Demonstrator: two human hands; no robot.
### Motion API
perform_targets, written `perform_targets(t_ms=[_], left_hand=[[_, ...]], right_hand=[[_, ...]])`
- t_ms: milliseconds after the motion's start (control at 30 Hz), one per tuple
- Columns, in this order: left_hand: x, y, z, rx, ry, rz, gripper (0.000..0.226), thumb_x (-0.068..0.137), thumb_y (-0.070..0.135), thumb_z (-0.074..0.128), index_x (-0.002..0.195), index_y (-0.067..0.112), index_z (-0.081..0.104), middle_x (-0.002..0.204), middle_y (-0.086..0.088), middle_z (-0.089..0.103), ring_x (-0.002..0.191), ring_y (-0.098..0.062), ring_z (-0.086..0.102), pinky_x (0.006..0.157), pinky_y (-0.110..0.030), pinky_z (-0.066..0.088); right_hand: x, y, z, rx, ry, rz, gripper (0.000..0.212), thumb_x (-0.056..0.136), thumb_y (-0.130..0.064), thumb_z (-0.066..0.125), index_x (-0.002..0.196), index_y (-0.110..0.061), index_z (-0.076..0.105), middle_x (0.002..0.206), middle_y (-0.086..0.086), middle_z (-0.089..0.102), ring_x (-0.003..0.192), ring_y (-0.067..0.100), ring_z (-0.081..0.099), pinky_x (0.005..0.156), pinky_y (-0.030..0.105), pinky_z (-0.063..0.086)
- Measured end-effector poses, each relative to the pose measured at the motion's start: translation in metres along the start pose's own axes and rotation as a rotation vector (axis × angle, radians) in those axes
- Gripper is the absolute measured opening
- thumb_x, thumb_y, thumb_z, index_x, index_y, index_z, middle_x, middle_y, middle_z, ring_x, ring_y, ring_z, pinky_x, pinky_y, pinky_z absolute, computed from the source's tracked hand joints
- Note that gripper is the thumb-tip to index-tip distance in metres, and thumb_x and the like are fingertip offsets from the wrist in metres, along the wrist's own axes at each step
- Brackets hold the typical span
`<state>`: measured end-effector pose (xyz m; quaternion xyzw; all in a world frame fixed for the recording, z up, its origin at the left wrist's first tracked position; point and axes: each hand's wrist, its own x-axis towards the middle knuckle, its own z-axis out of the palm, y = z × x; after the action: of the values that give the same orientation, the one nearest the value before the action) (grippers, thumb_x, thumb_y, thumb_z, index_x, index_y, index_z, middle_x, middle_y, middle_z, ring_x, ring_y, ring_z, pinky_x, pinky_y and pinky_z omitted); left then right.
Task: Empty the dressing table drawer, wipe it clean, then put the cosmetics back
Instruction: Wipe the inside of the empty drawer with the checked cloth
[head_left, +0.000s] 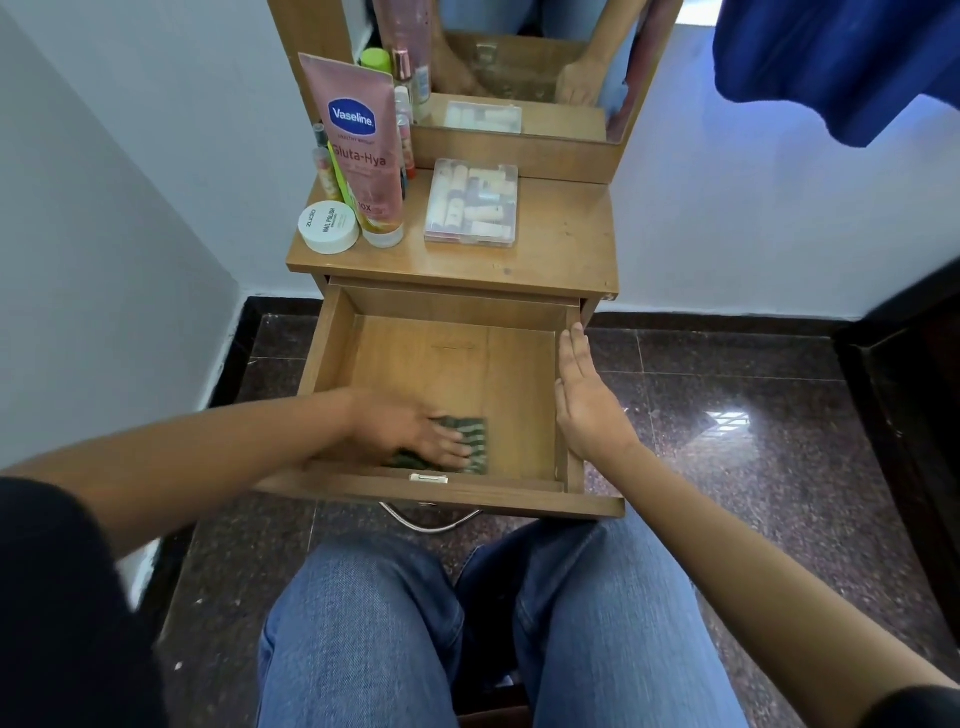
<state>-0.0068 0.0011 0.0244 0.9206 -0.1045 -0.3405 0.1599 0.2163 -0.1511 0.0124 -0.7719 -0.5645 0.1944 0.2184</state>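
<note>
The left hand (410, 431), fingers flat, presses a dark green cloth (470, 434), apparently folded, onto the near floor of the open wooden drawer (457, 364). The right hand (587, 400), fingers straight and together, rests against its right wall.

We noted the wooden drawer (452, 364) pulled out from under the dressing table top (561, 234). Its floor held only a dark green ribbed cloth (475, 434), lying near the front wall and pressed flat under the left hand (410, 431). The cosmetics stood on the table top. A pink Vaseline tube (363, 150) stood upright on its cap at the left. A round white nail polish jar (329, 227) sat just beside it, at the front. A clear lidded box (471, 202) of small tubes lay flat mid-top, apart from the tube. Slim bottles (405, 104) stood upright behind the tube; we could not read their labels.
</note>
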Motion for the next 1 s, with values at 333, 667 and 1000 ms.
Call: perform_targets(t_ms=[333,667,1000], left_hand=[[-0.042,-0.015,0.007,0.103,-0.3,-0.106,0.076,0.09,-0.007,0.044,0.15,0.029,0.013,0.157,0.013,0.006,0.144,-0.002,-0.005,0.119,-0.033,-0.005],[0.091,0.03,-0.031,0.148,0.029,0.062,0.063,0.096,-0.003,0.038,0.15,0.025,0.022,0.159,0.01,0.009,0.147,-0.009,0.002,0.121,-0.038,0.001],[0.041,0.01,-0.008,-0.017,0.062,-0.01,0.061,0.098,0.004,0.043,0.148,0.035,0.023,0.153,0.019,0.013,0.146,-0.007,0.007,0.121,-0.039,0.004]], right_hand=[[-0.001,0.0,0.0,0.036,0.013,0.008,0.058,0.102,-0.013,0.026,0.152,-0.013,-0.002,0.159,-0.003,-0.016,0.147,0.011,-0.006,0.112,0.023,0.023],[-0.001,0.002,0.0,0.035,0.046,0.009,0.058,0.101,-0.011,0.027,0.152,-0.011,0.0,0.159,-0.002,-0.014,0.145,0.007,-0.009,0.116,0.03,0.025],[-0.001,-0.002,-0.006,-0.012,-0.013,0.02,0.058,0.101,-0.014,0.025,0.152,-0.012,-0.003,0.159,-0.003,-0.018,0.147,0.012,-0.006,0.107,0.022,0.026]])
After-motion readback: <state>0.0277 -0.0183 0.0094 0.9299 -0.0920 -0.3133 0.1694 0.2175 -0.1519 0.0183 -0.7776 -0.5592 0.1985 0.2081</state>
